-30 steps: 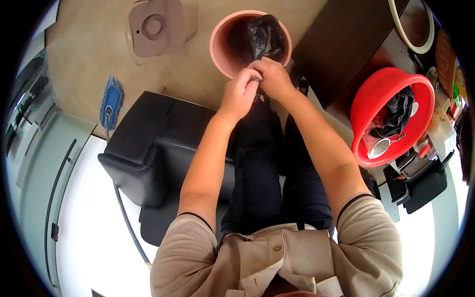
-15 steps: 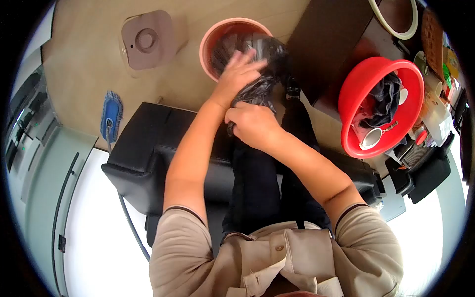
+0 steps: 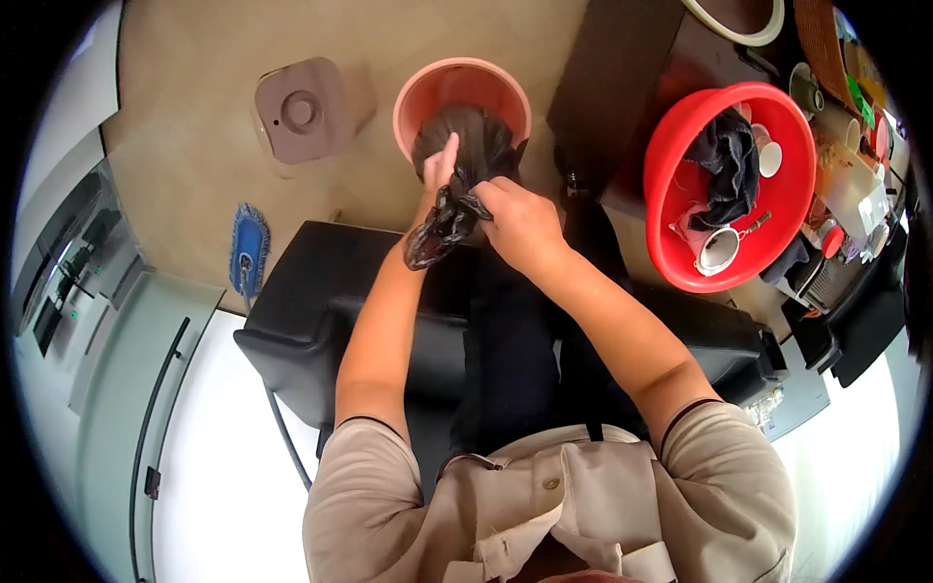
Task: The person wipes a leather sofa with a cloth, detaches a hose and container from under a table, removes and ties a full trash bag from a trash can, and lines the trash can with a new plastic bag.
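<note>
Left of one bin (image 3: 466, 82), we see one mop (image 3: 251, 247) and one box (image 3: 303, 112); at its mouth, our left hand (image 3: 435, 179), grip wide, meets one black bag (image 3: 472, 126); our right hand (image 3: 526, 225) grips its neck; rightward, one basin (image 3: 671, 146).

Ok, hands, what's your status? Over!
Right hand grips black bag. Left hand open alongside. Bag at mouth of pink bin. Nothing visibly blocking.
</note>
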`<state>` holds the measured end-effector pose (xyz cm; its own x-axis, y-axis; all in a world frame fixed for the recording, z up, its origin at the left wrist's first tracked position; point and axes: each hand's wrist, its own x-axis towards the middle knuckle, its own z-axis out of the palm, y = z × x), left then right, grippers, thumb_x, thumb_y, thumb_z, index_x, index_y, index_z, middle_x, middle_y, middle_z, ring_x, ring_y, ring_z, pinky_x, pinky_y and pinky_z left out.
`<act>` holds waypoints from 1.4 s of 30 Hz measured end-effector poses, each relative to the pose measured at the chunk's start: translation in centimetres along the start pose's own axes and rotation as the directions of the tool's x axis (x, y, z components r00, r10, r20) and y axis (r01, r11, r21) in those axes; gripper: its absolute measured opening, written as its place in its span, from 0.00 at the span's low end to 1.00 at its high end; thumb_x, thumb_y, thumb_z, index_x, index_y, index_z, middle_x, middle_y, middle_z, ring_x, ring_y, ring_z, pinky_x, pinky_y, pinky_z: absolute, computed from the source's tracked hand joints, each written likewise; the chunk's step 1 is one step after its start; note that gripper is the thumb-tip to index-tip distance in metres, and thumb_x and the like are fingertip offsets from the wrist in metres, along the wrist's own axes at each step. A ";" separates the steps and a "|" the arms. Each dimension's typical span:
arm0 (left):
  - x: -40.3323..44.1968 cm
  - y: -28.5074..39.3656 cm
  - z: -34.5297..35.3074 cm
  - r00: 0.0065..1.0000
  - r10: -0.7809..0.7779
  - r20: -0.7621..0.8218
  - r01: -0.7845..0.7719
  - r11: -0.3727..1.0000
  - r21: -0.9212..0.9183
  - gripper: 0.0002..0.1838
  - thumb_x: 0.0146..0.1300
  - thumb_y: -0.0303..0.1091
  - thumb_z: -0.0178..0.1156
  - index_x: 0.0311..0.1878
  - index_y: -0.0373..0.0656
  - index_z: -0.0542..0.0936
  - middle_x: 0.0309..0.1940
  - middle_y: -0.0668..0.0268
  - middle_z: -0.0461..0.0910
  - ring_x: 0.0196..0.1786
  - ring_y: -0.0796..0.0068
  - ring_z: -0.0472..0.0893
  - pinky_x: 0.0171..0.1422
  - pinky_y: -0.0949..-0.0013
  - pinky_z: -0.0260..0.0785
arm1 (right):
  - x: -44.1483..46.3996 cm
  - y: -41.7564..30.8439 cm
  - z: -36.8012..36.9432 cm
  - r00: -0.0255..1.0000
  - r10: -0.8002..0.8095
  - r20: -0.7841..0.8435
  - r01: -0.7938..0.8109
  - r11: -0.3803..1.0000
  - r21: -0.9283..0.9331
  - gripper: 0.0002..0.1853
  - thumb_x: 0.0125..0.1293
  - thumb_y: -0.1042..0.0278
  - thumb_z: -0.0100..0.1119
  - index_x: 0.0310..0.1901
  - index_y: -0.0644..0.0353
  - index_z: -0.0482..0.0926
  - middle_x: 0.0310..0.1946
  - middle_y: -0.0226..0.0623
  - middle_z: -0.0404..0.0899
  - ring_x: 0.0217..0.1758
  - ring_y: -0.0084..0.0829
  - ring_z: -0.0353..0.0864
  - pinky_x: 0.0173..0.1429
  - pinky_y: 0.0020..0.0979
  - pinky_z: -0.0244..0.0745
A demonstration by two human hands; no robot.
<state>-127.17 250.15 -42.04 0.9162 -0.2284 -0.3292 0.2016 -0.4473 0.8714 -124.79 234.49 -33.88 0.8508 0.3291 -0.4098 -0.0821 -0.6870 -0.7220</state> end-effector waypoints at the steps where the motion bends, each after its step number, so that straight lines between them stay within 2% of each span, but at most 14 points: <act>1: -0.2 -0.6 -0.5 0.997 0.069 0.041 -0.070 0.997 0.024 0.42 0.54 0.29 0.61 0.71 0.51 0.53 0.55 0.54 0.57 0.58 0.56 0.64 0.65 0.64 0.56 | 0.1 -0.2 -0.2 1.000 0.005 -0.008 -0.005 1.000 0.000 0.12 0.46 0.77 0.60 0.35 0.57 0.74 0.30 0.36 0.74 0.35 0.43 0.77 0.35 0.39 0.74; 6: -0.4 -2.2 -0.6 0.955 0.177 0.236 -0.209 0.971 0.115 0.27 0.54 0.26 0.61 0.60 0.52 0.70 0.47 0.61 0.59 0.47 0.68 0.67 0.56 0.69 0.61 | -0.5 -1.9 -0.6 0.982 -0.159 -0.099 0.159 0.987 -0.013 0.05 0.49 0.75 0.58 0.26 0.56 0.72 0.24 0.37 0.75 0.27 0.40 0.78 0.27 0.38 0.72; 10: -0.4 -0.7 -0.9 0.762 -0.588 0.272 0.648 0.696 -0.311 0.12 0.58 0.33 0.60 0.43 0.48 0.69 0.31 0.63 0.69 0.38 0.74 0.71 0.49 0.72 0.64 | 0.9 -2.6 -3.2 0.982 -0.064 -0.179 0.080 0.993 0.083 0.06 0.51 0.72 0.61 0.27 0.58 0.71 0.25 0.41 0.76 0.29 0.46 0.77 0.30 0.41 0.72; 14: 0.5 -2.5 -1.6 0.971 -0.202 0.127 0.178 0.968 0.176 0.12 0.59 0.37 0.58 0.43 0.49 0.69 0.35 0.61 0.75 0.38 0.69 0.76 0.46 0.68 0.67 | 0.6 -1.7 -3.6 0.979 0.082 -0.188 -0.059 0.990 0.127 0.06 0.56 0.67 0.60 0.33 0.55 0.73 0.26 0.45 0.77 0.33 0.48 0.78 0.33 0.44 0.72; 16: 0.8 1.0 -1.3 0.846 -0.444 0.294 0.532 0.720 -0.446 0.12 0.59 0.37 0.56 0.46 0.48 0.76 0.39 0.61 0.78 0.42 0.72 0.78 0.47 0.71 0.68 | 0.9 -0.6 -4.3 0.932 0.293 -0.213 -0.199 0.905 0.375 0.08 0.55 0.68 0.61 0.34 0.59 0.74 0.28 0.49 0.77 0.34 0.52 0.77 0.35 0.43 0.72; 18: 1.1 2.4 -0.8 0.899 -0.410 0.152 0.436 0.865 -0.247 0.10 0.59 0.34 0.54 0.42 0.44 0.79 0.40 0.64 0.79 0.41 0.73 0.79 0.46 0.74 0.69 | 0.9 1.7 -4.4 0.873 0.413 -0.260 -0.266 0.849 0.456 0.08 0.56 0.69 0.59 0.36 0.61 0.75 0.30 0.51 0.77 0.35 0.51 0.77 0.37 0.39 0.72; 20: 1.6 0.6 -1.7 0.808 -0.471 0.355 0.568 0.460 -0.683 0.10 0.58 0.30 0.53 0.39 0.39 0.80 0.39 0.66 0.79 0.40 0.74 0.78 0.46 0.75 0.70 | 0.1 3.7 -4.5 0.825 0.557 -0.100 -0.441 0.744 0.502 0.08 0.58 0.70 0.56 0.37 0.63 0.76 0.29 0.51 0.76 0.34 0.48 0.78 0.39 0.36 0.71; 24: 2.0 -1.6 -3.3 0.943 -0.170 0.285 0.244 0.937 -0.249 0.05 0.57 0.30 0.55 0.28 0.41 0.78 0.25 0.70 0.75 0.29 0.79 0.75 0.34 0.74 0.68 | -3.6 6.4 -0.5 0.765 0.624 0.160 -0.568 0.536 0.624 0.08 0.58 0.69 0.53 0.36 0.64 0.77 0.25 0.40 0.78 0.30 0.33 0.78 0.39 0.32 0.70; 28: 4.0 4.8 -4.0 0.473 -0.787 0.397 0.834 0.255 -0.489 0.05 0.57 0.31 0.54 0.26 0.43 0.74 0.23 0.67 0.74 0.30 0.70 0.77 0.35 0.68 0.68 | -7.3 8.1 5.5 0.695 0.619 0.366 -0.671 0.375 0.639 0.09 0.62 0.68 0.52 0.37 0.64 0.77 0.24 0.35 0.78 0.28 0.27 0.74 0.37 0.30 0.67; 29: 3.4 4.1 -3.9 0.799 -0.561 0.218 0.558 0.826 0.081 0.04 0.55 0.33 0.56 0.29 0.44 0.74 0.27 0.63 0.76 0.34 0.65 0.78 0.38 0.65 0.68 | -8.0 7.9 7.4 0.664 0.597 0.450 -0.695 0.272 0.665 0.11 0.63 0.65 0.52 0.38 0.64 0.77 0.25 0.35 0.79 0.29 0.26 0.74 0.38 0.29 0.67; 30: 3.0 3.4 -3.7 0.938 -0.157 0.309 -0.083 0.764 0.640 0.06 0.54 0.35 0.58 0.33 0.45 0.74 0.30 0.59 0.78 0.38 0.59 0.79 0.41 0.62 0.69 | -8.1 6.9 8.6 0.635 0.565 0.528 -0.715 0.169 0.678 0.12 0.64 0.63 0.53 0.39 0.65 0.77 0.26 0.35 0.79 0.30 0.26 0.74 0.39 0.29 0.66; 37: 2.3 3.5 2.0 0.819 -0.504 -0.275 0.567 0.784 0.253 0.17 0.51 0.35 0.61 0.45 0.47 0.73 0.41 0.51 0.79 0.49 0.48 0.76 0.51 0.53 0.67 | -3.9 -2.0 13.9 0.514 0.262 0.817 -0.701 -0.421 0.576 0.11 0.65 0.59 0.53 0.37 0.58 0.76 0.33 0.36 0.79 0.39 0.32 0.77 0.52 0.33 0.65; 39: 3.1 7.0 1.9 0.599 -0.701 -0.387 0.782 0.617 0.093 0.19 0.51 0.36 0.60 0.48 0.46 0.73 0.41 0.49 0.79 0.48 0.46 0.76 0.50 0.52 0.67 | -2.9 -1.4 13.0 0.558 0.020 0.830 -0.776 -0.341 0.530 0.12 0.65 0.58 0.54 0.40 0.59 0.75 0.40 0.38 0.78 0.39 0.34 0.78 0.42 0.35 0.70; 42: 3.3 7.4 1.4 0.839 -0.460 -0.290 0.542 0.669 0.508 0.16 0.59 0.31 0.51 0.52 0.45 0.69 0.41 0.50 0.78 0.46 0.48 0.77 0.49 0.53 0.68 | -4.1 -2.9 11.7 0.578 0.233 0.782 -0.815 0.104 0.571 0.18 0.64 0.54 0.54 0.38 0.64 0.77 0.33 0.41 0.80 0.35 0.34 0.78 0.42 0.37 0.71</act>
<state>-123.17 244.90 -37.16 0.7768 0.2651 -0.5713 0.4557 -0.8627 0.2193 -134.16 242.73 -36.62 0.0663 0.5370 -0.8410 -0.9978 0.0306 -0.0591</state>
